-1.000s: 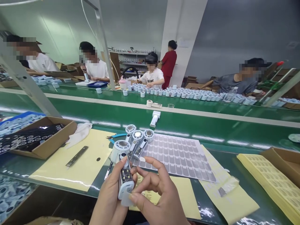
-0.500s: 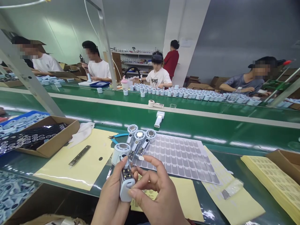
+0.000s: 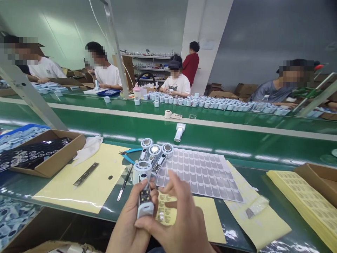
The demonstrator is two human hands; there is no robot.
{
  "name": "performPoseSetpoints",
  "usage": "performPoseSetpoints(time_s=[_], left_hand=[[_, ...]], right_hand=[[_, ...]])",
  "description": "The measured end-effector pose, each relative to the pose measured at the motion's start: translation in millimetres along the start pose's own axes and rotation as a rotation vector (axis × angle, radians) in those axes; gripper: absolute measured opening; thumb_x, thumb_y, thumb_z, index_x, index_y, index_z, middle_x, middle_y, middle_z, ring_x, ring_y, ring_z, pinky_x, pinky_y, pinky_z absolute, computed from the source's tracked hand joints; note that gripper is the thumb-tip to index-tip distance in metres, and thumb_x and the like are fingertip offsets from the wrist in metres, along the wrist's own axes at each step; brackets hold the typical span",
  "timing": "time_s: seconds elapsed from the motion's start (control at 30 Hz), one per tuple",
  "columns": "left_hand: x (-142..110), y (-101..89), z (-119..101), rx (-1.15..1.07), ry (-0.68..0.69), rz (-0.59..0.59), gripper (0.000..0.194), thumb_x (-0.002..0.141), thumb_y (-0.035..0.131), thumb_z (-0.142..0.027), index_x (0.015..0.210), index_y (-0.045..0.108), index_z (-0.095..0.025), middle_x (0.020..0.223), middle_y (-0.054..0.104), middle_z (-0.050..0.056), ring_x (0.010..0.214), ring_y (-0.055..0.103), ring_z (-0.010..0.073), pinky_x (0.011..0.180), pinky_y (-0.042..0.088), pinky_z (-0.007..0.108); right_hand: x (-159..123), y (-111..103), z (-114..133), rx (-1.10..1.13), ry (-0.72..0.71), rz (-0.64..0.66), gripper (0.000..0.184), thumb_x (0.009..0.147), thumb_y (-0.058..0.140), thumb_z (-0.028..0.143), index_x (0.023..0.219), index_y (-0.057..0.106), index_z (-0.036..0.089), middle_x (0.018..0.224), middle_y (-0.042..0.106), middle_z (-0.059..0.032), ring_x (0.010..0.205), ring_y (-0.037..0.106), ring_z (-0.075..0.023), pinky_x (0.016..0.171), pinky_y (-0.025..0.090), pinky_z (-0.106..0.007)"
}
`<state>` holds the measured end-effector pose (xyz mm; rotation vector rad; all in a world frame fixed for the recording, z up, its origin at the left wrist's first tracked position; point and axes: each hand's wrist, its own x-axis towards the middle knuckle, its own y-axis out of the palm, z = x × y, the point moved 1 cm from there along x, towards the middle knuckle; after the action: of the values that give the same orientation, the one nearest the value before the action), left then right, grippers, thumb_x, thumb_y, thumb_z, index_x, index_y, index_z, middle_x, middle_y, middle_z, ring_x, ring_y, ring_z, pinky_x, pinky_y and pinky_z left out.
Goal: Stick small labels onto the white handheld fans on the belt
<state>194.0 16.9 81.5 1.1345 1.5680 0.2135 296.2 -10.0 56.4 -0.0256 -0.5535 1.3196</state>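
Observation:
My left hand [image 3: 131, 214] is wrapped around the handle of a light-blue handheld fan [image 3: 142, 172], its round head pointing away from me. A dark circuit board [image 3: 144, 195] shows in the open handle, with a light-blue end cap [image 3: 145, 209] at the near end. My right hand [image 3: 181, 214] is beside it, thumb at the cap's lower edge and the other fingers raised and apart, partly blurred. Just beyond lie several similar fans [image 3: 154, 150] with open handles. Tweezers [image 3: 124, 183] and blue-handled cutters [image 3: 130, 154] lie to their left.
A grey sticker sheet [image 3: 200, 172] lies right of the fans. Yellow sheets [image 3: 105, 191] cover parts of the bench. At left stands a cardboard box [image 3: 56, 160] of dark parts; at right, a yellow label stack [image 3: 297, 200]. Co-workers sit across the green conveyor [image 3: 126, 126].
My right hand's index finger has lifted and its fingers have spread away from the fan, the thumb staying at the cap. The fan has shifted slightly right and the tweezers show more fully.

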Motion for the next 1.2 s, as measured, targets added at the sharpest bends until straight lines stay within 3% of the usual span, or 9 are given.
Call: performPoseSetpoints(time_s=[0.1, 0.2, 0.33, 0.43, 0.6, 0.73, 0.87, 1.03, 1.2], left_hand=[[-3, 3.2, 0, 0.013, -0.014, 0.048, 0.016, 0.091, 0.05, -0.009, 0.101, 0.062, -0.009, 0.072, 0.055, 0.002, 0.048, 0.05, 0.0061, 0.042, 0.049, 0.014], [-2, -1.7, -1, 0.144, 0.048, 0.129, 0.025, 0.088, 0.051, -0.008, 0.112, 0.061, -0.007, 0.075, 0.057, 0.002, 0.051, 0.051, 0.0064, 0.044, 0.049, 0.015], [14, -20.3, 6, 0.477, 0.205, 0.194, 0.024, 0.077, 0.067, -0.015, 0.101, 0.067, -0.014, 0.082, 0.067, 0.004, 0.073, 0.066, 0.0179, 0.068, 0.061, 0.028], [28, -34.2, 16, 0.608, 0.211, 0.252, 0.02, 0.071, 0.071, -0.02, 0.091, 0.071, -0.015, 0.091, 0.072, 0.008, 0.098, 0.068, 0.0258, 0.088, 0.058, 0.033], [39, -45.3, 26, 0.723, 0.208, 0.229, 0.027, 0.067, 0.074, -0.024, 0.093, 0.074, -0.017, 0.106, 0.075, 0.01, 0.115, 0.064, 0.0312, 0.107, 0.045, 0.04], [41, -47.3, 27, 0.724, 0.184, 0.212, 0.032, 0.067, 0.074, -0.026, 0.098, 0.073, -0.017, 0.107, 0.075, 0.01, 0.113, 0.065, 0.0318, 0.104, 0.045, 0.04], [37, -41.2, 27, 0.723, 0.164, 0.19, 0.036, 0.064, 0.081, -0.027, 0.099, 0.073, -0.018, 0.104, 0.076, 0.009, 0.1, 0.068, 0.0254, 0.087, 0.052, 0.031], [31, -18.8, 27, 0.665, 0.112, 0.187, 0.04, 0.069, 0.082, -0.047, 0.095, 0.073, -0.018, 0.075, 0.072, 0.003, 0.067, 0.065, 0.0155, 0.06, 0.051, 0.022], [35, 0.4, 26, 0.55, 0.125, 0.199, 0.051, 0.078, 0.074, -0.054, 0.117, 0.07, -0.021, 0.106, 0.074, 0.006, 0.107, 0.065, 0.0232, 0.076, 0.055, 0.024]], right_hand=[[3, -14, -13, 0.131, 0.214, -0.002, 0.112, 0.054, 0.09, 0.062, 0.147, 0.035, 0.031, 0.13, 0.054, -0.0103, 0.101, 0.067, -0.0304, 0.063, 0.062, -0.033], [-3, -33, -37, 0.298, 0.377, 0.033, 0.061, 0.086, 0.066, 0.058, 0.137, 0.044, 0.031, 0.13, 0.052, -0.0079, 0.101, 0.065, -0.0238, 0.065, 0.059, -0.029], [-26, -46, -69, 0.175, 0.445, 0.15, 0.018, 0.09, 0.063, 0.041, 0.09, 0.065, 0.022, 0.122, 0.057, -0.0075, 0.084, 0.063, -0.0181, 0.056, 0.049, -0.024], [-42, -40, -79, 0.077, 0.426, 0.207, 0.01, 0.085, 0.063, 0.024, 0.076, 0.064, 0.02, 0.11, 0.061, -0.0063, 0.072, 0.062, -0.0151, 0.054, 0.044, -0.024], [-54, -27, -84, -0.184, 0.198, 0.178, 0.013, 0.085, 0.054, 0.011, 0.08, 0.062, 0.021, 0.1, 0.063, -0.005, 0.092, 0.064, -0.0205, 0.077, 0.046, -0.03], [-52, -34, -89, -0.031, 0.219, 0.215, 0.011, 0.084, 0.06, 0.014, 0.076, 0.062, 0.021, 0.092, 0.062, -0.0027, 0.08, 0.06, -0.0164, 0.069, 0.044, -0.026], [-40, -50, -79, 0.297, 0.351, 0.245, 0.014, 0.087, 0.069, 0.03, 0.077, 0.064, 0.021, 0.093, 0.06, -0.0023, 0.07, 0.054, -0.013, 0.057, 0.038, -0.022], [-13, -57, -42, 0.464, 0.343, 0.257, 0.016, 0.086, 0.071, 0.032, 0.078, 0.064, 0.02, 0.096, 0.06, -0.0045, 0.091, 0.059, -0.0184, 0.061, 0.04, -0.022], [15, -54, -19, 0.354, 0.366, 0.292, 0.008, 0.08, 0.068, 0.017, 0.074, 0.064, 0.021, 0.095, 0.056, -0.0032, 0.103, 0.059, -0.0207, 0.054, 0.04, -0.018]])
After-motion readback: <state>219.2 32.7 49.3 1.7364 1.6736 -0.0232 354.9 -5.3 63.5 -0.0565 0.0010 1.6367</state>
